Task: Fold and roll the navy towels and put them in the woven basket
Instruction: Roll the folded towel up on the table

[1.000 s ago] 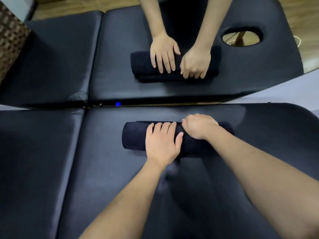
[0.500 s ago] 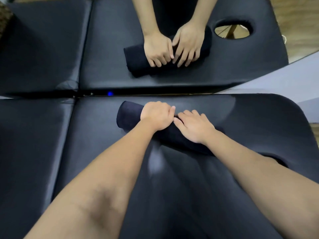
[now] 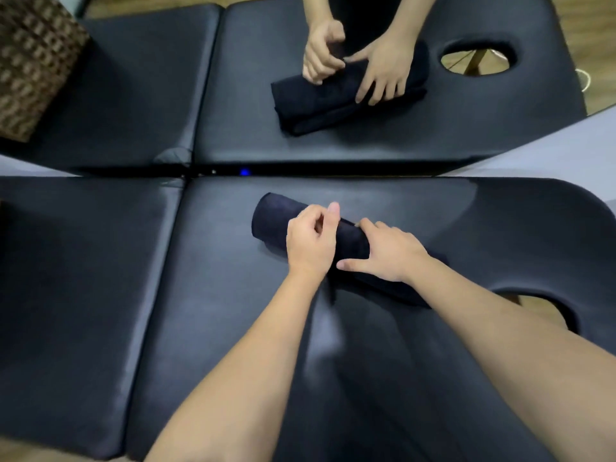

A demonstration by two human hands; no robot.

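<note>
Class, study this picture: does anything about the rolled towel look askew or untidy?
Yes. The navy towel lies slanted on the black padded table, and a loose edge sticks out by the left hand and right hand.

Both bare forearms reach forward; the left hand (image 3: 311,243) has curled fingers, the right hand (image 3: 388,253) lies flatter, thumb out.

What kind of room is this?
Probably a massage or spa room: a padded black table with a face hole, a wall mirror behind it, and a rolled navy towel.
</note>
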